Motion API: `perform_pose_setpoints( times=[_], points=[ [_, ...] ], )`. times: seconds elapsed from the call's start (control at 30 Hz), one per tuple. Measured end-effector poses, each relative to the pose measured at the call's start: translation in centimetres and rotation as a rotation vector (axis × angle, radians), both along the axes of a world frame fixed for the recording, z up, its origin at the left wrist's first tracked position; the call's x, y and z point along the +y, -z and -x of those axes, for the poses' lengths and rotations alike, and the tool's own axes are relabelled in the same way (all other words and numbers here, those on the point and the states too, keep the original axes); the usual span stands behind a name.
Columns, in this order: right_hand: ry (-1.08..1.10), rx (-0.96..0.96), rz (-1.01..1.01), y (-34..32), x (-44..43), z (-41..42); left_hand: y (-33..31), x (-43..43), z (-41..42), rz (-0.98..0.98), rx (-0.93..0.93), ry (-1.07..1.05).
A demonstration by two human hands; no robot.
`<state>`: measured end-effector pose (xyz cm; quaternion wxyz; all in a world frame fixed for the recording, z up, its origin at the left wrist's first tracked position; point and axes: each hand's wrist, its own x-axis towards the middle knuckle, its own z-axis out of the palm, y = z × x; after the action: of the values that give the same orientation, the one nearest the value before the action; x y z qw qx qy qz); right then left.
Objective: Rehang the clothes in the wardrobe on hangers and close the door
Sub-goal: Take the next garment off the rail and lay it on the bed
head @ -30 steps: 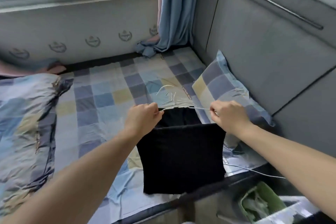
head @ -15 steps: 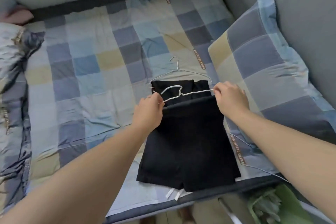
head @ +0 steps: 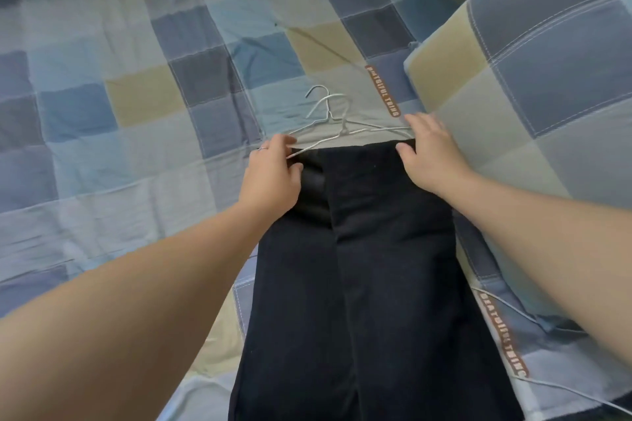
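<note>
- the black garment (head: 359,249) lies flat on the bed sheet (head: 102,113), waistband at the far end.
- our left hand (head: 273,178) pinches the wire hanger (head: 321,142) at its left end; our right hand (head: 431,157) presses flat on the right end.
- we judge the cloth limp and the wire light and springy, so we'd grip the waistband corners.
- the pillow (head: 530,79) crowds the right; there is open room to the left.

Checked blue bedsheet (head: 102,120), matching pillow (head: 547,79).

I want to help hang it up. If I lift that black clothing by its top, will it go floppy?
Probably floppy: the black garment lies flat against the bedsheet, so it would likely droop. It looks thick, so perhaps heavyish. The thin wire hanger might bend a little under it.
</note>
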<state>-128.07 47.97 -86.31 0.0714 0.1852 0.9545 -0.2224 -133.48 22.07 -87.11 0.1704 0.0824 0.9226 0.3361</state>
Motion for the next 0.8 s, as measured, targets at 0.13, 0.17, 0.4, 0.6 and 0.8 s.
perform_pose_setpoints(
  times=[0.13,0.17,0.4,0.6,0.8],
  points=[
    [0.062,-0.171,-0.04,-0.4,-1.0,-1.8,-0.3,-0.3,-1.4,0.139,0.036,0.083],
    [0.06,-0.205,-0.04,-1.0,-1.5,-2.7,-0.6,-0.7,-2.3,0.164,0.025,0.102],
    [-0.011,-0.246,-0.027,-7.9,-6.3,-9.8,-7.2,-3.0,-9.5,0.218,0.04,0.236],
    [-0.035,-0.209,-0.135,-16.4,-11.4,-17.7,-15.9,-7.5,-15.4,0.257,0.032,0.344],
    [0.039,-0.193,-0.234,-24.9,-17.4,-25.6,-25.1,-11.8,-19.7,0.224,0.07,0.424]
  ],
)
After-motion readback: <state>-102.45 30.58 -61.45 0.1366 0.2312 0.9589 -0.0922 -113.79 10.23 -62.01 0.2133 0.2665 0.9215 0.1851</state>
